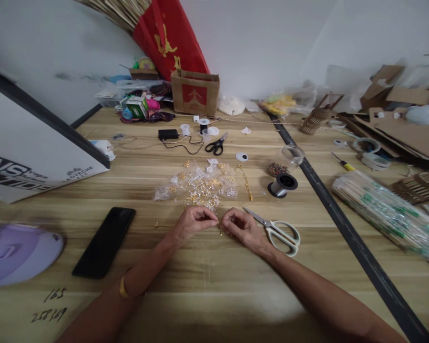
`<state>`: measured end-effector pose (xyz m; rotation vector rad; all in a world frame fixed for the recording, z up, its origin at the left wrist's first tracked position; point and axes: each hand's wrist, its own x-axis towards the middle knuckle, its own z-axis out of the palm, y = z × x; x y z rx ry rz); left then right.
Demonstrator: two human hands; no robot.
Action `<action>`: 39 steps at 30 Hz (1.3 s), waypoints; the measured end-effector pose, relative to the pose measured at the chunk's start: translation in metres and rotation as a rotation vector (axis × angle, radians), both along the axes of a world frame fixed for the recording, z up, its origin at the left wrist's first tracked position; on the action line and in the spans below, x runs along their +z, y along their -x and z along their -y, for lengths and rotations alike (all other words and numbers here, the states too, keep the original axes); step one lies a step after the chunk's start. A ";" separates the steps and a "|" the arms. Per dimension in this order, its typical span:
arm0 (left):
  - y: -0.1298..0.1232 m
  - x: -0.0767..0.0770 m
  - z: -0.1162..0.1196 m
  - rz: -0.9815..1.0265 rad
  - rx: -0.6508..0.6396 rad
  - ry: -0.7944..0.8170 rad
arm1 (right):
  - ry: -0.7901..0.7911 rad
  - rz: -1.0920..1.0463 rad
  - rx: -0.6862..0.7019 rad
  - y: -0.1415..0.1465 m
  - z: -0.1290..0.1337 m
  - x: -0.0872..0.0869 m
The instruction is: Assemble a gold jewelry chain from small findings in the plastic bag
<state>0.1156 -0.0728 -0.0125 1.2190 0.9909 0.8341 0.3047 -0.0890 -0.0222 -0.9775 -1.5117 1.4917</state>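
Note:
My left hand (pixel 197 221) pinches a short, thin gold chain (pixel 220 232), which dangles by its fingertips with a small bead-like end. Close beside it, my right hand (pixel 243 229) has its thumb and forefinger pressed together; whatever is between them is too small to make out. Just beyond both hands lies a heap of gold and clear jewellery findings (pixel 203 193), partly in small plastic bags. A longer gold chain (pixel 246 182) is stretched out to the right of the heap. White-handled scissors (pixel 280 234) rest by my right wrist, blades pointing up and left.
A black phone (pixel 104 242) and a purple cap visor (pixel 28 252) lie on the left. Behind the heap are black scissors (pixel 216 144). On the right stand a wire spool (pixel 282 186), a jar of beads (pixel 286 161) and wrapped sticks (pixel 382 207).

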 end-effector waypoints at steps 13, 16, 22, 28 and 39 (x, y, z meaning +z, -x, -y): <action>-0.001 -0.001 0.000 0.022 -0.007 0.014 | 0.003 -0.001 0.032 -0.001 0.000 -0.004; -0.001 -0.001 0.000 0.015 -0.011 0.017 | 0.010 -0.007 0.032 -0.001 0.000 -0.004; -0.001 -0.003 0.001 0.014 -0.023 0.020 | 0.028 -0.023 0.040 -0.001 0.001 -0.005; -0.001 -0.003 0.001 0.010 -0.031 0.028 | 0.025 -0.013 0.054 -0.001 0.001 -0.005; -0.003 -0.002 0.002 0.001 -0.031 0.035 | 0.036 -0.022 0.049 0.000 0.001 -0.003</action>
